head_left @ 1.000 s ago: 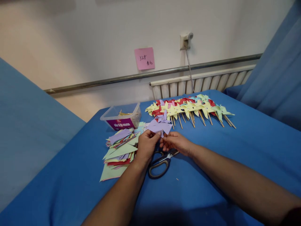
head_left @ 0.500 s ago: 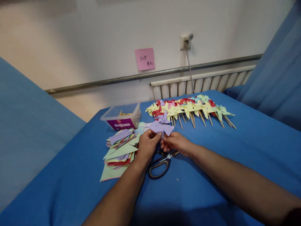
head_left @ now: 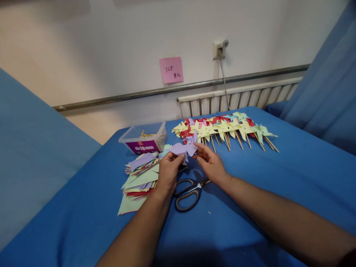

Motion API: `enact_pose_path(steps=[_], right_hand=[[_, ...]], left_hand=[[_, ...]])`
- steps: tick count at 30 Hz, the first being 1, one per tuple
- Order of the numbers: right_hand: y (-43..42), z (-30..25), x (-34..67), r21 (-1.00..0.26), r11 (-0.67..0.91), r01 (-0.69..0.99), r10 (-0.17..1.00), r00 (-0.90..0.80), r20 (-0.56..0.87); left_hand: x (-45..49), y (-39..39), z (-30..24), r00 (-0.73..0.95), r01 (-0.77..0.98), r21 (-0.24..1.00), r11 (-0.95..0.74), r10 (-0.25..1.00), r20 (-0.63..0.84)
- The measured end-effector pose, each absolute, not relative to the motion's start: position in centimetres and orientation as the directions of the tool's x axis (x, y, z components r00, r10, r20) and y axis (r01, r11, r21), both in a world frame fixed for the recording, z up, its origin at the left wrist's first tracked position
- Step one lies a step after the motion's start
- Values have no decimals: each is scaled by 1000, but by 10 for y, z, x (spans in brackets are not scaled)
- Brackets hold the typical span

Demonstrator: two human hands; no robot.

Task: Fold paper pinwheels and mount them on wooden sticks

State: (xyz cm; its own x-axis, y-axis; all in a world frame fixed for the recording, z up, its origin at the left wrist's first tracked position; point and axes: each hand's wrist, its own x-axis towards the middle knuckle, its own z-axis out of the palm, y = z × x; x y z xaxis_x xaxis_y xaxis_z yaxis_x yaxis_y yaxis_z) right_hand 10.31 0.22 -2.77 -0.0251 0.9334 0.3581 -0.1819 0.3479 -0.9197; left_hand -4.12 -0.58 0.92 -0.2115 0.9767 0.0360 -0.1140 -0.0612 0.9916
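My left hand pinches a piece of purple cut paper between thumb and fingers, holding it above the table. At the paper's right side, the curled fingers of my right hand grip one of its flaps. Just behind the paper lies a purple pinwheel, partly covered. Beneath my hands, black-handled scissors rest on the blue cloth, with their blade ends pointing right. To the left of my left hand is a stack of coloured paper pieces, green, purple, red and yellow.
A row of finished paper pinwheels on wooden sticks lies at the back right. A clear plastic box with thin sticks inside stands at the back left. A radiator and wall rail stand behind the table, and blue curtains hang at both sides.
The purple paper and my left hand have shifted slightly left. My right hand has risen from the paper's lower edge to its right flap. More of the scissors shows.
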Motion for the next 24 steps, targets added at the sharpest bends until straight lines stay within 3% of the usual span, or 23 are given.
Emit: enact_pose_path(steps=[3,5,11,18,24], right_hand=[[0,-28,105,-855,517,43,856,-45,516],[-1,-27,106,-820,562,109,827,-44,561],[-2,-26,106,-800,581,148,814,-103,572],[-2,-31,104,-811,567,147,824,-130,552],[-3,-24,109,-693,653,304,731,-14,682]], left_hand=[[-40,-8,11,-162,-161,985,-57,986,31],[-40,-8,12,-134,-243,969,-51,991,18],[-39,-5,11,-116,-464,886,-4,992,-56],[-38,-5,12,-114,-498,866,-40,993,-20],[-37,-6,12,-116,-470,883,-7,992,-54]])
